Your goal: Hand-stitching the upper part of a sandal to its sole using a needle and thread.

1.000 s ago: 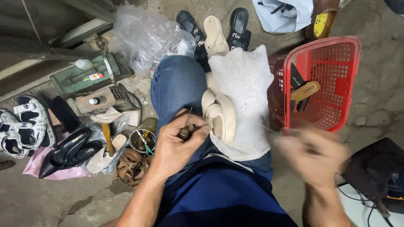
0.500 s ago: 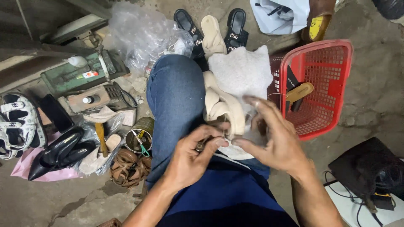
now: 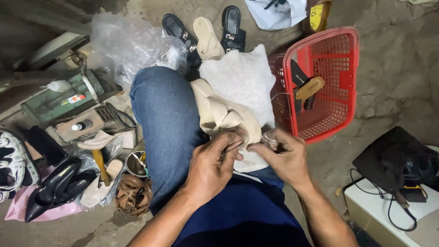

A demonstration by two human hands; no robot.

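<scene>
Nearest, the left hand (image 3: pixel 208 167) pinches a thin dark tool, likely an awl or needle, against the edge of a beige sandal (image 3: pixel 224 116) lying across the lap on a white fleece cloth (image 3: pixel 240 77). The right hand (image 3: pixel 283 158) meets it there, fingers (image 3: pixel 258 147) clenched on the sandal's rim; a fine thread (image 3: pixel 279 95) loops away from it toward the basket. The sandal looks light, with soft padded straps over a stiffer sole, so it should flex where pressed; the firm sole edge seems the surest place to grip, and the straps would likely crease. Left of the knee lie black heels (image 3: pixel 55 185), a hammer (image 3: pixel 98 160) and a small tin (image 3: pixel 136 163). Right stands a red basket (image 3: pixel 340 91) holding a brush (image 3: pixel 308 88). Farthest, black sandals (image 3: pixel 231 25) sit on the floor.
</scene>
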